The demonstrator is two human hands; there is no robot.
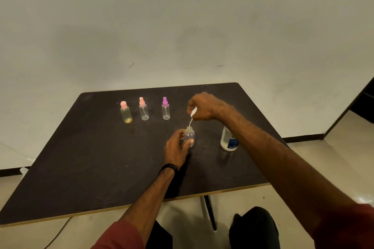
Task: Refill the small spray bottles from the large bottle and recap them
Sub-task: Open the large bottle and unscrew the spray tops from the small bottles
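Dark knees (255,226) sit under the near bench edge (129,206). Left hand (177,148) has its grip closed round a clear open bottle (189,136) standing mid-bench. Right hand (204,107) pinches the white spray cap (193,111) above it, its tube tip at the neck. Large bottle (228,140) stands just right. Three capped bottles (144,110) line the far side, leaving the left bench bare.

On the dark bench (101,157), the left hand (176,147) grips an uncapped clear small bottle (189,135) standing upright. Just above that bottle, the right hand (204,107) pinches a white spray cap (193,111), its dip tube seemingly touching the neck. Right of it stands the large bottle (228,140); beyond it, to the left, three capped spray bottles (144,110) line up.
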